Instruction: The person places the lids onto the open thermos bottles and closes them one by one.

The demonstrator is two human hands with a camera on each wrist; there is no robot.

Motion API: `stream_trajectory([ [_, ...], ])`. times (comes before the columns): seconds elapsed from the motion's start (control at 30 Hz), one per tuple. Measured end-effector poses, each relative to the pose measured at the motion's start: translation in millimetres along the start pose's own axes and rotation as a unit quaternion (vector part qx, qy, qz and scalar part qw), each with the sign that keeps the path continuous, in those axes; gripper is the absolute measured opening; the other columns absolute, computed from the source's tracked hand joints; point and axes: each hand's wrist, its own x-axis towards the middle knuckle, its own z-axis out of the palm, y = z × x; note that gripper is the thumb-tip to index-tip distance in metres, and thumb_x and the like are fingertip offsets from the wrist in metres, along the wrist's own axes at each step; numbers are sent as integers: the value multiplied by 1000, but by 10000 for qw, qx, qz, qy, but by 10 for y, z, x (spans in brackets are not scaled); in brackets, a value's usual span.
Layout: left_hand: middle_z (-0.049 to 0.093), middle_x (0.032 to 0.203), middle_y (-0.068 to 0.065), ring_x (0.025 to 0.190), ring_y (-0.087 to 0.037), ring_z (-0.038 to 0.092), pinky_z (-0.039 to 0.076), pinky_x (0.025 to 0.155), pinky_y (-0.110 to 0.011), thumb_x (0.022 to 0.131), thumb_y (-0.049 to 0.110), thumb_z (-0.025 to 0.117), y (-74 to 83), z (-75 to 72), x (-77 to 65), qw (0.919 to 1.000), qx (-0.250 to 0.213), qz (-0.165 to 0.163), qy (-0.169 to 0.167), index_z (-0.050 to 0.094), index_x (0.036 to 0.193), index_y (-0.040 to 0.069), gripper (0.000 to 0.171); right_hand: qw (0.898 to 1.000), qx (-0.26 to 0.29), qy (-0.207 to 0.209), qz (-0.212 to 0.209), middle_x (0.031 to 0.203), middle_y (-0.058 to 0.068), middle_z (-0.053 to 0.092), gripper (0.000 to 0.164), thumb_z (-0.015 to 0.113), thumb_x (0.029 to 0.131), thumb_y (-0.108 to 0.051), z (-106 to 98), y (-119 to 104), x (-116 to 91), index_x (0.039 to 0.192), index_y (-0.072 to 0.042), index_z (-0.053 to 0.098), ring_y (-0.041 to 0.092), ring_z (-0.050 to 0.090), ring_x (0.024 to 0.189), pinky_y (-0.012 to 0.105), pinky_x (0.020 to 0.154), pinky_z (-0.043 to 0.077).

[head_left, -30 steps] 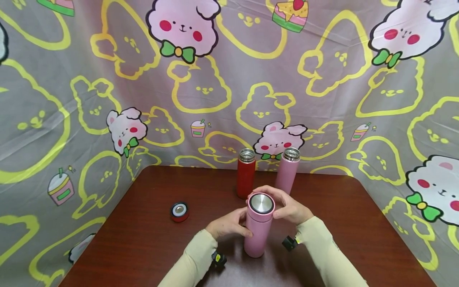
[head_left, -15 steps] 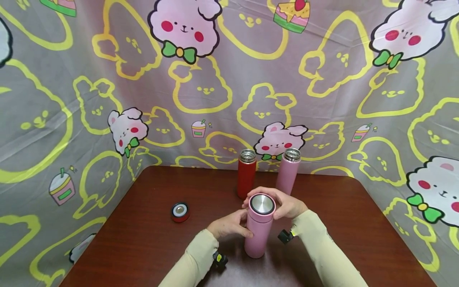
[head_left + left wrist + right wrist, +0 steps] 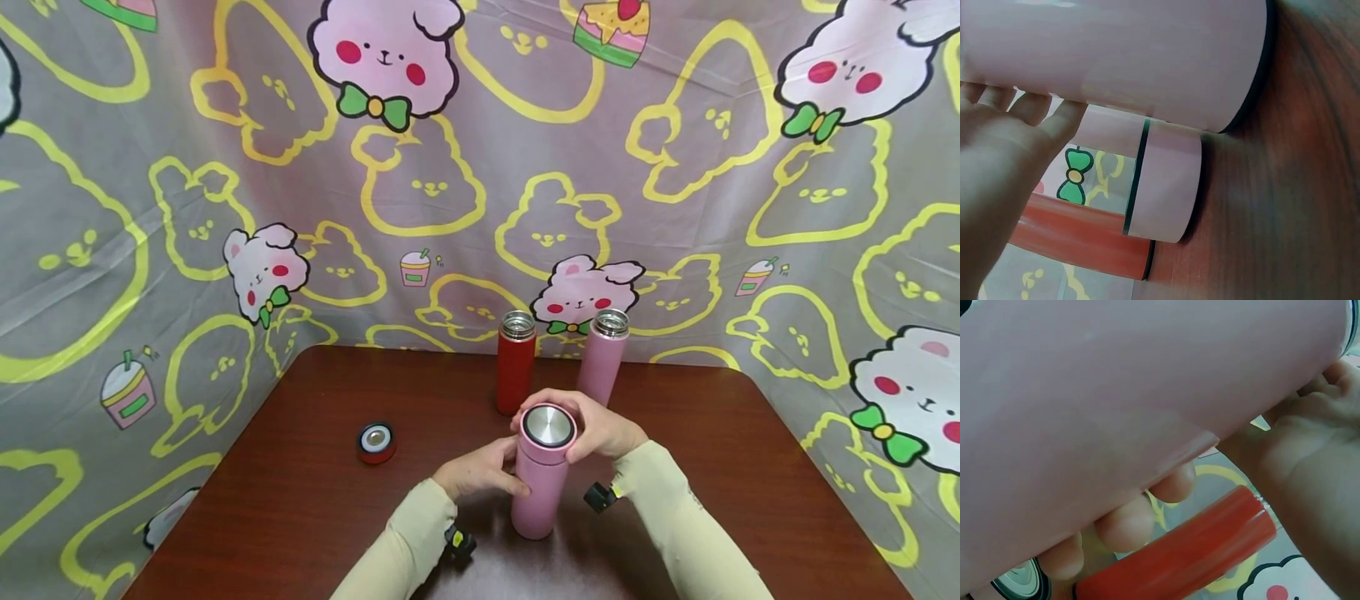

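Note:
A pink thermos flask (image 3: 540,492), capped with a pink lid that has a steel disc (image 3: 548,425), stands upright between both hands. My left hand (image 3: 480,471) holds its body from the left, the thumb across the near side. My right hand (image 3: 600,429) grips the lid from the right, fingers curled behind the rim. The right wrist view shows the left fingertips (image 3: 1125,522) against the flask and the right hand (image 3: 1316,450) near its top. In the left wrist view, a short pink lid (image 3: 1166,181) stands on the table beyond the flask; the head view hides it.
An uncapped red flask (image 3: 515,367) and an uncapped pink flask (image 3: 602,362) stand behind the hands. A red and black lid (image 3: 376,442) lies upturned at the left of the brown table (image 3: 300,500). A patterned cloth (image 3: 450,183) hangs behind and around.
My right hand shifts slightly around the lid, its wrist moving a little left and then slightly back. The left hand and the flask stay almost still.

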Motion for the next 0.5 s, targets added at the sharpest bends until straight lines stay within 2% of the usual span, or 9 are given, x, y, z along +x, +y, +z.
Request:
stream_trajectory([
  [0.23,44,126,-3,113,-16,43,35,93,-32,77,6,66,85,32,-9,9999,138,28,-28,30,131,0,65,9989,-319,348,30,116,30,45,64,68,73,-11,45,-19,-52,122,12,34,40,43,107,49,90,33],
  [0.37,43,128,-3,114,-16,42,34,93,-31,77,8,66,178,76,-31,9997,173,133,-61,29,132,1,67,9970,-566,528,-22,116,31,45,61,67,73,-6,105,-73,-53,122,12,35,40,44,106,46,90,35],
  [0.5,43,128,-3,115,-16,42,34,93,-30,77,7,66,195,89,-39,9998,169,129,-58,29,132,2,67,9936,-856,736,-5,115,28,47,58,64,73,0,190,-152,-47,122,12,36,38,46,105,42,89,38],
])
